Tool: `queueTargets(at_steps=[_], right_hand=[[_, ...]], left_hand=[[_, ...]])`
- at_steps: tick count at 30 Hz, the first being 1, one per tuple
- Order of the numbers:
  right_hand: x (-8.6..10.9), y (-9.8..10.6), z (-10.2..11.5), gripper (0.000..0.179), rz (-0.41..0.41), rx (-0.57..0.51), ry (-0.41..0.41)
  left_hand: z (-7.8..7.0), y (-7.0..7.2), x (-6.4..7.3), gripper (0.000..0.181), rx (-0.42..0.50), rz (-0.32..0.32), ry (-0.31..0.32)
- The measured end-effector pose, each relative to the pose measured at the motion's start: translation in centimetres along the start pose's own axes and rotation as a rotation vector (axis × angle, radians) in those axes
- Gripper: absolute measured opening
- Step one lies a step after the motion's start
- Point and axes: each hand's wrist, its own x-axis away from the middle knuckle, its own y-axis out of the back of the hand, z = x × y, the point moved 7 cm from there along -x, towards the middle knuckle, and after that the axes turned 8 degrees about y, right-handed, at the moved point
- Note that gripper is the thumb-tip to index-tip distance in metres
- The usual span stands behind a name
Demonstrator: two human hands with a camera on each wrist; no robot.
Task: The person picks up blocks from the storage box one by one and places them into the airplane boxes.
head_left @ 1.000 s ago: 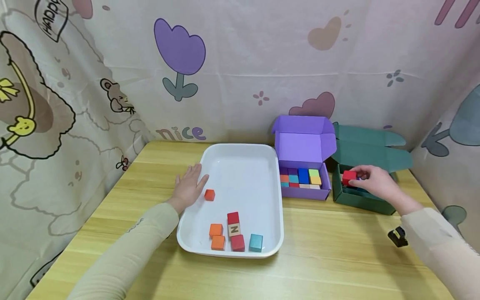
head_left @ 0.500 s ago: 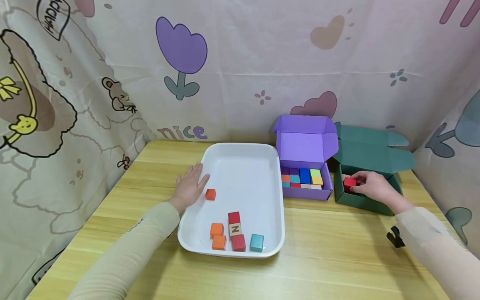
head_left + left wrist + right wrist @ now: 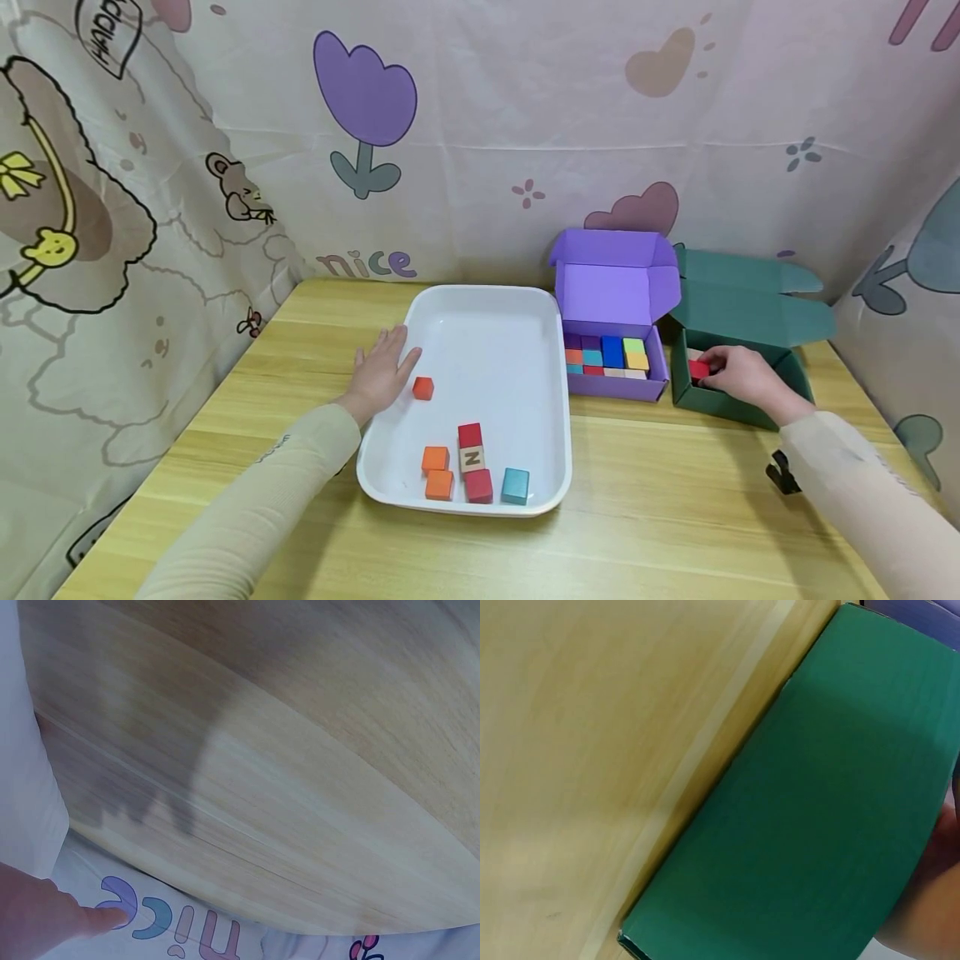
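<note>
My right hand reaches into the open green box and pinches a red cube at the box's left end. A pale block shows behind that cube. In the right wrist view the box's green front wall hides most of the hand. On the left rim of the white tray rests my left hand, its fingers straight and spread. Beside its thumb lies a small orange-red cube. At the tray's near end are orange cubes, red cubes, an N block and a teal cube.
Between tray and green box stands an open purple box filled with several coloured blocks. A black item shows by the right sleeve. Behind the wooden table hangs a printed curtain.
My right hand has lowered the red cube into the left end of the green box. The left hand stays on the tray rim. The head view has shifted slightly.
</note>
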Motion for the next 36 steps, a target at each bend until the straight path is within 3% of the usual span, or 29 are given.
queueTargets(at_steps=[11,18,23,28,36], right_hand=[[-0.4,-0.6,-0.4,0.023,0.025,0.062,-0.064],[-0.2,0.4,0.3,0.040,0.081,0.094,-0.081],[0.0,1.9,1.7,0.050,0.041,0.105,-0.141],[-0.1,2.9,5.1,0.052,-0.026,0.122,-0.135],[-0.1,1.8,15.3,0.040,-0.108,0.167,0.064]], left_hand=[[0.0,0.0,0.1,0.067,-0.003,-0.003,-0.002],[0.0,0.0,0.0,0.066,0.002,-0.007,-0.003],[0.0,0.1,0.1,0.066,-0.003,-0.003,0.002],[0.0,0.1,0.0,0.067,-0.009,-0.002,-0.003],[0.0,0.1,0.1,0.067,0.003,-0.002,-0.008]])
